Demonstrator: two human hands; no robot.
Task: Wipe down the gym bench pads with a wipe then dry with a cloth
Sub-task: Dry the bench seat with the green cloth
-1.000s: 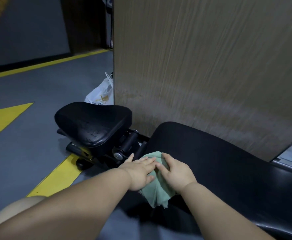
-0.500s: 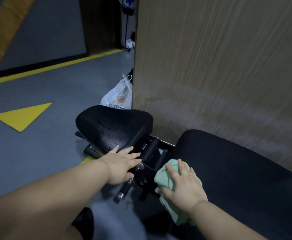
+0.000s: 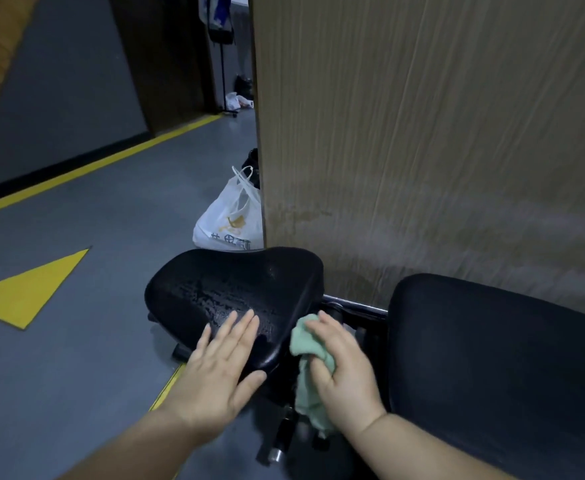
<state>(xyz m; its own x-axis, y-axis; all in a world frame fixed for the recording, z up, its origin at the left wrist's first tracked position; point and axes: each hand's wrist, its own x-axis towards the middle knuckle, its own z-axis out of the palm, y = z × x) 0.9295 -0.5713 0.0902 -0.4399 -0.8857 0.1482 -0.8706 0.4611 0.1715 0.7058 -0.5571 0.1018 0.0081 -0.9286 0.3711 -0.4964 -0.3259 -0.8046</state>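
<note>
Your left hand (image 3: 220, 368) left the green cloth (image 3: 306, 344) and lay flat, fingers straight, on the wet seat pad (image 3: 235, 285). Your right hand (image 3: 344, 372), clutching the cloth, brought it beside that pad, apparently ready to dry.

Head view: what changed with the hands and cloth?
The left hand came off the crumpled green cloth and moved left to lie flat on the wet black seat pad. The right hand carried the cloth off the long black back pad toward the seat pad. The white plastic bag stayed put.
</note>
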